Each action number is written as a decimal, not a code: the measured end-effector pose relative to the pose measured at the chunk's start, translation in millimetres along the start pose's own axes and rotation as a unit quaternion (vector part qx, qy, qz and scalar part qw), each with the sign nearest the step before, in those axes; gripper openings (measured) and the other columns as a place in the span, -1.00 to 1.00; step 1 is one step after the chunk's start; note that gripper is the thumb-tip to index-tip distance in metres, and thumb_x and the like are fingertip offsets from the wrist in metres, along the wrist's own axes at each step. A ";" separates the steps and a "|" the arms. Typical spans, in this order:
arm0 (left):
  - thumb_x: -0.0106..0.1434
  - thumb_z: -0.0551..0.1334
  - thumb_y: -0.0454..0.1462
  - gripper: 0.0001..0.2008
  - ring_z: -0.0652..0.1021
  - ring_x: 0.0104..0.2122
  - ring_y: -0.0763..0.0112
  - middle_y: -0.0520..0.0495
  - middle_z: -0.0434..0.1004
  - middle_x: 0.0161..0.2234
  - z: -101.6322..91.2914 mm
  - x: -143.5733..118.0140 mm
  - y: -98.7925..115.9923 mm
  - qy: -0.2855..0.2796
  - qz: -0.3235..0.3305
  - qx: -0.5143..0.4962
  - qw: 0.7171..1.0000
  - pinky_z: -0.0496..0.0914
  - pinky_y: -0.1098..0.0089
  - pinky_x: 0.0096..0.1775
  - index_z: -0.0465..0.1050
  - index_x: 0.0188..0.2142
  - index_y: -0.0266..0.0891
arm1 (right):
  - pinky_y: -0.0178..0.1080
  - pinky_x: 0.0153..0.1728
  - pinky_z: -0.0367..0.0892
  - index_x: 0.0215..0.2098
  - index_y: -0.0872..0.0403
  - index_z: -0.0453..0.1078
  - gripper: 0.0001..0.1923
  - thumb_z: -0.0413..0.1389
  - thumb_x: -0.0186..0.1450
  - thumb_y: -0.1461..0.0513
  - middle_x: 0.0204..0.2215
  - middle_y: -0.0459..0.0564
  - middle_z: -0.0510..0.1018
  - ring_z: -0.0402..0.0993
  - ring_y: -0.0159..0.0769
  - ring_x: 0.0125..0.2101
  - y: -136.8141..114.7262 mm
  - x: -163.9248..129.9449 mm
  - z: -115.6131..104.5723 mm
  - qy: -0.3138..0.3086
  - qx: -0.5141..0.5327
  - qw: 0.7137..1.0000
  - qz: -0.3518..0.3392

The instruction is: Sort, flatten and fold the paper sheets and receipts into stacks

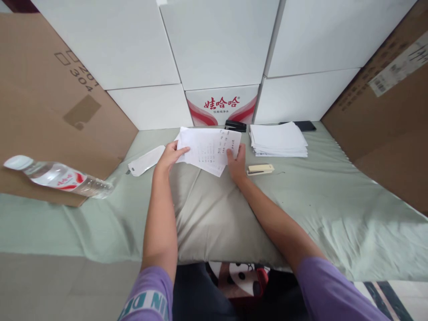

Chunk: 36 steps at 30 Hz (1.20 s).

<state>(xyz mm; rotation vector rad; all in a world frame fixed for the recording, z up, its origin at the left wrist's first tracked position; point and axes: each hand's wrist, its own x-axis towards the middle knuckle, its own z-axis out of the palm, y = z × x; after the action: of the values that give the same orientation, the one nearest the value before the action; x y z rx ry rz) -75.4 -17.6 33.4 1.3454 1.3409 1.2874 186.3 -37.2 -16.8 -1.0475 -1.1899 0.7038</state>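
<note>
A few sheets of paper (pixel 203 149) with handwriting on them are held up between my two hands, fanned a little at the lower edge. My left hand (pixel 170 155) grips their left side, thumb on top. On the right side, my right hand (pixel 237 162) pinches them with the thumb over the writing. Just right of that hand lies a cream stapler (pixel 260 169). Behind the sheets sits a black stapler (pixel 236 125), partly covered by them. A stack of white paper (pixel 278 139) rests to the right. Left of my left hand is a flat white item (pixel 146 161), its kind unclear.
White cartons (pixel 220 44) form a wall at the back. Brown cardboard boxes stand at the left (pixel 60 111) and right (pixel 384 120). A water bottle (pixel 63 177) leans at the left. A black phone-like object (pixel 306 126) lies behind the stack on the green cloth (pixel 214 214).
</note>
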 end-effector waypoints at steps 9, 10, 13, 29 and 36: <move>-0.12 0.49 -0.18 -0.48 0.65 -0.09 0.07 -0.14 0.69 -0.22 41.1 -17.3 18.1 0.043 0.082 -0.183 0.979 0.53 0.17 -0.01 0.55 -0.12 -0.24 | 0.02 0.09 0.41 0.09 0.07 0.38 -0.40 0.11 0.28 -0.16 0.03 0.19 0.57 0.50 -0.01 0.05 -48.1 3.6 -32.1 -0.066 -0.015 0.998 0.008; -0.14 0.51 -0.17 -0.47 0.66 -0.10 0.06 -0.14 0.69 -0.22 44.2 -26.2 19.3 0.038 0.072 -0.179 0.981 0.54 0.17 -0.02 0.55 -0.13 -0.24 | 0.03 0.05 0.44 -0.03 0.09 0.46 -0.44 0.12 0.27 -0.17 -0.05 0.17 0.61 0.53 0.01 -0.01 -52.9 -1.2 -41.6 -0.089 -0.029 0.995 0.023; -0.18 0.55 -0.16 -0.49 0.67 -0.16 0.07 -0.14 0.69 -0.24 49.3 -56.5 16.6 0.022 0.028 -0.162 0.986 0.57 0.18 -0.08 0.56 -0.20 -0.23 | 0.02 -0.04 0.48 -0.14 0.09 0.52 -0.51 0.22 0.21 -0.12 -0.16 0.12 0.67 0.59 0.00 -0.13 -61.8 -18.9 -70.4 -0.139 -0.057 0.988 0.047; -0.03 0.47 0.02 -0.38 0.61 0.01 -0.07 -0.25 0.67 -0.08 59.8 -93.5 -6.8 -0.070 -0.069 -0.112 0.989 0.49 0.08 0.05 0.54 -0.04 -0.27 | -0.07 -0.11 0.48 -0.16 0.07 0.56 -0.64 0.18 0.26 0.00 -0.19 0.07 0.68 0.61 -0.06 -0.16 -59.4 -45.3 -84.8 -0.197 -0.073 0.975 0.067; 0.00 0.44 0.08 -0.36 0.63 -0.09 -0.02 -0.23 0.68 -0.17 59.9 -89.2 -9.2 -0.040 -0.067 -0.104 0.991 0.51 0.14 -0.06 0.53 -0.05 -0.30 | -0.13 -0.20 0.43 -0.29 0.10 0.51 -0.73 0.09 0.15 0.12 -0.29 0.03 0.65 0.54 -0.09 -0.22 -57.7 -40.8 -84.2 -0.163 -0.099 0.978 0.089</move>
<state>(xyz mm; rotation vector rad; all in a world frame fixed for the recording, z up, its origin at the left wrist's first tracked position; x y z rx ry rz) -9.6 -98.7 6.3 1.1326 1.1852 1.2327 251.9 -118.3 17.8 -1.2474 -1.4837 0.9373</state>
